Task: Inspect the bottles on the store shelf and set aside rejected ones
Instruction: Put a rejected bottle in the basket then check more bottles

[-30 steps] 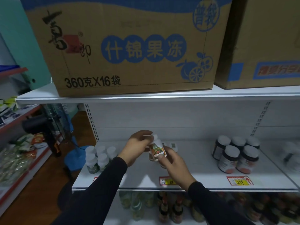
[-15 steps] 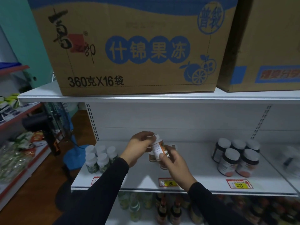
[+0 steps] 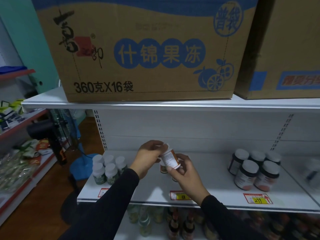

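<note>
Both hands are holding one small bottle [image 3: 170, 158] tilted above the white shelf [image 3: 216, 189]: left hand [image 3: 148, 157] is gripping its white cap end, right hand [image 3: 185, 172] is pinching its base; green bottles [image 3: 108, 168] are standing left

Your shelf [image 3: 216, 186] layout, mid-frame

Small bottles [image 3: 108, 168] sit lower left, jars [image 3: 254, 170] lower right, your held bottle [image 3: 170, 158] between them, boxes [image 3: 138, 49] up top.

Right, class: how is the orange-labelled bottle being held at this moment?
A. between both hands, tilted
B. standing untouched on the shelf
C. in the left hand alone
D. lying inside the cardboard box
A: the left hand grips the cap end and the right hand the base of the orange-labelled bottle, which leans above the shelf.
</note>
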Demonstrator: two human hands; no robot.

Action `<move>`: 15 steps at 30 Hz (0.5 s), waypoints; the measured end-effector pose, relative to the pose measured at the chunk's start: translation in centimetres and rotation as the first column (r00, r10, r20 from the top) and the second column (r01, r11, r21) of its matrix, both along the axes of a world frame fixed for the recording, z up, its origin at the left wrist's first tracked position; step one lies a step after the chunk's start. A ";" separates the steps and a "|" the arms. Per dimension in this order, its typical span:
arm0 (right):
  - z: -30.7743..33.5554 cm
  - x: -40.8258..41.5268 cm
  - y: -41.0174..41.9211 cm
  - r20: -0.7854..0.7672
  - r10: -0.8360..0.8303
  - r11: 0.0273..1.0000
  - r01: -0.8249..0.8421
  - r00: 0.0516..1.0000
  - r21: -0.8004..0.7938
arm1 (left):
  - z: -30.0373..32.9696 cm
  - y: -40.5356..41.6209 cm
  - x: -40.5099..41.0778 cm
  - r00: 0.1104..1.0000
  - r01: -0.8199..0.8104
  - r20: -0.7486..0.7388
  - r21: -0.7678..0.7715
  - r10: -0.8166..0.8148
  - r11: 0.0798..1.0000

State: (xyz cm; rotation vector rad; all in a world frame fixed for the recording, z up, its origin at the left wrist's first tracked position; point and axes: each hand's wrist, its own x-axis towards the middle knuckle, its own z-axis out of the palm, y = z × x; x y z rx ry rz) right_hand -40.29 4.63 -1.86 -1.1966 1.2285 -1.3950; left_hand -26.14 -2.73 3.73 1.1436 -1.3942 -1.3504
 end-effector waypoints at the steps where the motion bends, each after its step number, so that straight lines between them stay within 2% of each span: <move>1: -0.1 0.0 -0.1 0.002 -0.002 1.000 0.002 1.000 0.002 | 0.0 0.0 0.0 1.000 0.001 0.003 -0.003 -0.001 1.000; 11: -0.5 -0.4 -0.6 -0.032 -0.003 1.000 0.003 0.999 -0.002 | -0.2 -0.4 0.0 1.000 0.018 0.017 -0.014 -0.017 1.000; 15: 0.2 -0.5 -0.5 0.082 0.042 0.998 -0.047 0.996 0.049 | -0.2 -0.5 -0.1 0.998 0.057 -0.004 0.010 -0.057 0.998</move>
